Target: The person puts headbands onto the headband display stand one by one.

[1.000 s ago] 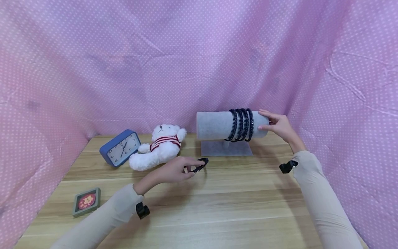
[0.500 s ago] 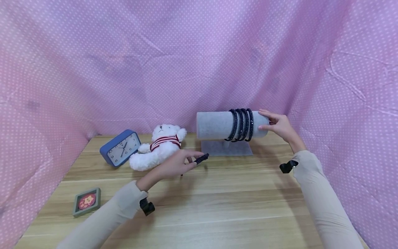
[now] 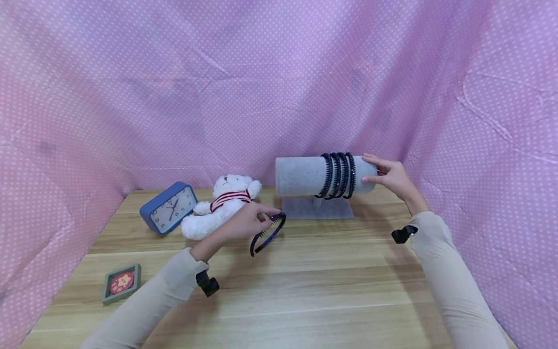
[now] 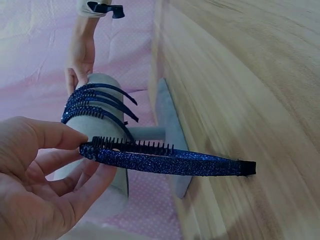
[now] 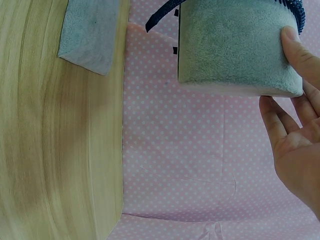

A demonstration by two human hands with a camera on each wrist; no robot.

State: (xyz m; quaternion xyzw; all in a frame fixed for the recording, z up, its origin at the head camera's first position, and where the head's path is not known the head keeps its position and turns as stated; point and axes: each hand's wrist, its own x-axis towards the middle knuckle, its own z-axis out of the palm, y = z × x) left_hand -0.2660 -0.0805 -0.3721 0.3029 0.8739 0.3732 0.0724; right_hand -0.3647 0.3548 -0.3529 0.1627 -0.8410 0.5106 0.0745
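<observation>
A dark blue glittery headband [image 3: 273, 235] with comb teeth hangs from my left hand [image 3: 241, 223], pinched at its crown between thumb and fingers. In the left wrist view the headband's two ends [image 4: 247, 168] point away from the hand, towards the table. Just beyond stands a grey velvet roll stand [image 3: 301, 175]. Several similar headbands [image 3: 337, 175] sit side by side around the right half of its roll. My right hand [image 3: 392, 179] grips the roll's right end, thumb on the fabric and fingers at the end face, as the right wrist view shows.
A white teddy bear [image 3: 226, 211] in a striped top lies behind my left hand. Left of it a blue alarm clock [image 3: 170, 208] stands tilted. A small green frame [image 3: 122, 282] lies at the front left. Pink dotted cloth [image 3: 279, 87] surrounds the wooden table [image 3: 331, 281].
My left hand has risen slightly and turned the headband, so its open ends now hang down towards the front left. The right hand and the stand have stayed in place.
</observation>
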